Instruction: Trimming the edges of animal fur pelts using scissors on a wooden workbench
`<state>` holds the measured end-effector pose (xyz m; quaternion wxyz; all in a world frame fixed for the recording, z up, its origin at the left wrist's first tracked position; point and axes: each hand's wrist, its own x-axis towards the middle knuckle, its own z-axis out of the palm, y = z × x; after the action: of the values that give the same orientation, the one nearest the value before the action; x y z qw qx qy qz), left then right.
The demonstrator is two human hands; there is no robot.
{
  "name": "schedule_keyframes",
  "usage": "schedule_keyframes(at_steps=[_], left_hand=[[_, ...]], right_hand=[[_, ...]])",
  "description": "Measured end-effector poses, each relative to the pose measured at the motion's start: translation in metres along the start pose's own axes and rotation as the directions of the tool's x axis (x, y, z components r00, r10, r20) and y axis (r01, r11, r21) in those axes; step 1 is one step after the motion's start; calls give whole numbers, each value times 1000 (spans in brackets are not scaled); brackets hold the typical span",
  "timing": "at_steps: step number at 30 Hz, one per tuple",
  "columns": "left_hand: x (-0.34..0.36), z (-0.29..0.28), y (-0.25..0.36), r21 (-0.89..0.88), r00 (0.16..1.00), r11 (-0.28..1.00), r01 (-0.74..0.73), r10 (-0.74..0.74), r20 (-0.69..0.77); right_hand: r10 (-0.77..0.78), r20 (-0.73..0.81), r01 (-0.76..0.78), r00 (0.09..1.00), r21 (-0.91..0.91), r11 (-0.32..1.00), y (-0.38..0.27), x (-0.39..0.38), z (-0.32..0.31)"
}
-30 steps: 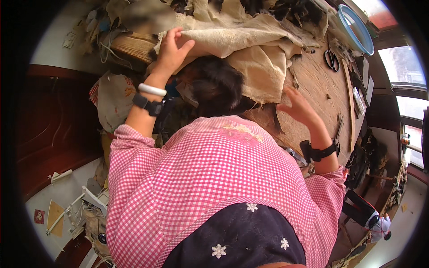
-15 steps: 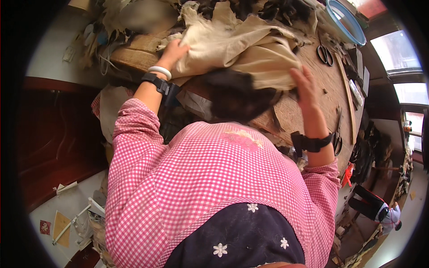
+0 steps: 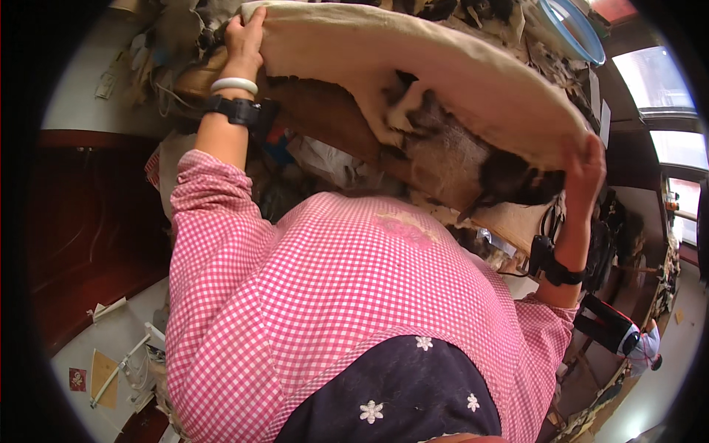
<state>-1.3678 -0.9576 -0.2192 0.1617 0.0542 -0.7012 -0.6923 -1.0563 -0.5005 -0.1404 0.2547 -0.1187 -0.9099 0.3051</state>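
Note:
A wide fur pelt [image 3: 443, 59] hangs stretched in an arc between my hands, its pale cream skin side facing me. My left hand [image 3: 246, 40] grips its upper left corner, fingers folded over the edge. At the lower right end my right hand [image 3: 586, 173] is closed on the other side of it, slightly blurred. Black, white and greyish fur [image 3: 458, 155] shows beneath the pelt's lower edge; whether it is all one piece I cannot tell. Part of a brown wooden table [image 3: 317, 107] shows under the lifted pelt, which hides most of the tabletop.
More dark and pale fur scraps [image 3: 473, 15] are heaped at the table's far side. A blue-rimmed basin [image 3: 572, 33] stands at the far right. Crumpled whitish plastic [image 3: 321, 159] lies near my body below the table edge. Another person [image 3: 642, 345] is away to the right.
The pelt has gone from lying bunched on the table to raised and spread wide. My left hand moved up and left, my right hand outward to the right and closed on the pelt.

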Motion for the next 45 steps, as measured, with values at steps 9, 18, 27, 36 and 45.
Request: schedule_keyframes(at_steps=[9, 18, 27, 36, 45], left_hand=[[-29, -22, -64, 260, 916, 947, 188, -265, 302], [-2, -106, -22, 206, 996, 978, -22, 39, -82], [-32, -111, -67, 828, 832, 303, -473, 463, 306], [-10, -75, -83, 915, 927, 161, -369, 130, 351], [-3, -91, -100, 898, 929, 236, -370, 114, 353]], right_hand=[[54, 194, -71, 979, 82, 994, 43, -29, 33], [127, 841, -133, 527, -66, 989, -10, -64, 29], [-42, 390, 145, 920, -237, 961, 28, -18, 62], [330, 562, 53, 758, -557, 829, 85, -48, 91], [324, 483, -66, 813, -477, 877, 88, -76, 77]])
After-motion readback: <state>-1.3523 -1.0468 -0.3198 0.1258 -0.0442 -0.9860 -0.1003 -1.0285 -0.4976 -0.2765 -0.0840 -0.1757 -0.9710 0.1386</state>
